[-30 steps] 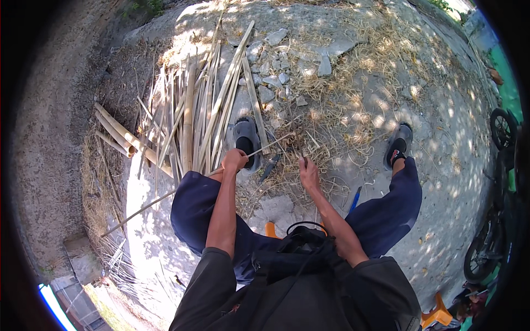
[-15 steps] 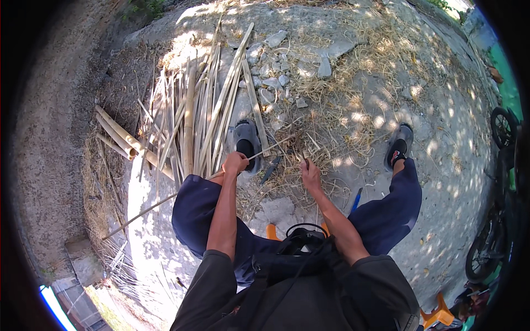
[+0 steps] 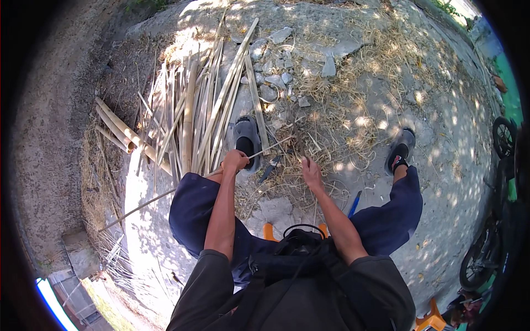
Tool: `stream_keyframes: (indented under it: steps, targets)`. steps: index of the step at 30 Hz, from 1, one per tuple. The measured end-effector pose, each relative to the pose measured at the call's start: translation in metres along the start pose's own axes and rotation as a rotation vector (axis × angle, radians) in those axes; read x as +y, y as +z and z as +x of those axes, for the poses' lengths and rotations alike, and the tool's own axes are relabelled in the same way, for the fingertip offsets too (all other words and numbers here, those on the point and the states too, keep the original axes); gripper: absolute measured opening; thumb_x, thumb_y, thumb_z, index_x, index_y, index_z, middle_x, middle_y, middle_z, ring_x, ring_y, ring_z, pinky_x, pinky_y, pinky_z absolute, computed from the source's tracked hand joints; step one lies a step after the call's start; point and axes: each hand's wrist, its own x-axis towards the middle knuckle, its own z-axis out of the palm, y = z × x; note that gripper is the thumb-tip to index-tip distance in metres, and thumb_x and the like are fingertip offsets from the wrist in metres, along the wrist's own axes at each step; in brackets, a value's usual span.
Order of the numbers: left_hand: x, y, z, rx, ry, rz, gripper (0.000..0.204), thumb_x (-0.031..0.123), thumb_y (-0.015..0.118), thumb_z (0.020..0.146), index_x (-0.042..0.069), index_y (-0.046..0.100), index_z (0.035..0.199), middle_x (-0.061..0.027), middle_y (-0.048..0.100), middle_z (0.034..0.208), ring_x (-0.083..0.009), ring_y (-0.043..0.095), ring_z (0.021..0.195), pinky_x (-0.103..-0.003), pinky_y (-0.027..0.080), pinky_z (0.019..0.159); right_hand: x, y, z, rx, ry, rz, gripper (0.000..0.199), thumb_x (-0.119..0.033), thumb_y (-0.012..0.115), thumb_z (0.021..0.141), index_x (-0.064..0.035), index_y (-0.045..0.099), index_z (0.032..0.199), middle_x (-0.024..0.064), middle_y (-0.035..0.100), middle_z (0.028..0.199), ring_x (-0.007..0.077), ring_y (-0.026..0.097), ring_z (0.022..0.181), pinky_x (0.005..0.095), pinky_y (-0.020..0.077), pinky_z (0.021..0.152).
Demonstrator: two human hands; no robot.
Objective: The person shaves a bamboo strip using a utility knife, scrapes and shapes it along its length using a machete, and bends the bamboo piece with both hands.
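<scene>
My left hand (image 3: 236, 160) is closed around a long thin bamboo strip (image 3: 142, 204) beside my left shoe. The strip slants across my left thigh, its far end reaching up and right between my feet. In my right hand (image 3: 312, 175) is a knife (image 3: 298, 141), gripped by its lower end. Its dark, narrow blade points away from me, close to the strip's far end; whether they touch I cannot tell. Below that end, a dark flat tool (image 3: 269, 170) lies on the ground. A slim blue object (image 3: 354, 204) rests beside my right leg.
Split bamboo slats (image 3: 212, 110) are heaped ahead on the left, with thicker bamboo poles (image 3: 118, 129) beside them. Curly shavings (image 3: 359, 127) cover the ground between and beyond my feet. Broken stones (image 3: 274, 81) lie farther ahead. Parked bikes (image 3: 479, 259) stand at the right edge.
The knife blade now shows at length, pointing away from me beside the strip's end; before, little of it was visible. Both hands keep nearly the same places and grips.
</scene>
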Motion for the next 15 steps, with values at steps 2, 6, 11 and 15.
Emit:
stream_keyframes:
  steps: [2,6,11,15]
  targets:
    - [-0.003,0.001,0.000,-0.011,0.006,-0.020,0.017,0.027,0.074,0.073,0.020,0.085,0.083,-0.0097,0.077,0.079,-0.0300,0.075,0.077,-0.041,0.059,0.074,-0.007,0.009,0.003,0.035,-0.067,-0.013,0.053,-0.048,0.049,0.107,0.0029,0.058,0.096,0.0146,0.055,0.066,0.0315,0.055,0.061,0.0460,0.0440,0.063]
    - [0.010,-0.003,-0.004,-0.016,0.025,-0.023,0.019,0.029,0.072,0.076,0.018,0.084,0.085,-0.0102,0.075,0.075,-0.0281,0.074,0.073,-0.041,0.057,0.071,0.015,0.023,-0.003,0.034,-0.070,0.047,0.052,-0.049,0.050,0.107,0.0014,0.061,0.099,0.0174,0.062,0.074,0.0386,0.061,0.068,0.0469,0.0473,0.067]
    - [0.015,-0.004,-0.007,-0.065,0.034,-0.062,0.021,0.027,0.070,0.082,0.012,0.083,0.088,-0.0090,0.073,0.070,-0.0223,0.072,0.066,-0.037,0.055,0.065,0.026,0.031,-0.014,-0.022,0.077,-0.016,0.050,-0.046,0.051,0.107,0.0025,0.061,0.105,0.0276,0.064,0.088,0.0496,0.059,0.085,0.0534,0.0458,0.078]
    - [0.004,-0.001,0.000,-0.045,0.019,-0.068,0.019,0.030,0.072,0.078,0.017,0.084,0.086,-0.0098,0.074,0.071,-0.0269,0.072,0.069,-0.040,0.057,0.070,0.009,0.027,-0.010,-0.025,0.098,0.040,0.050,-0.046,0.048,0.108,0.0017,0.061,0.102,0.0230,0.063,0.083,0.0418,0.062,0.081,0.0495,0.0471,0.075]
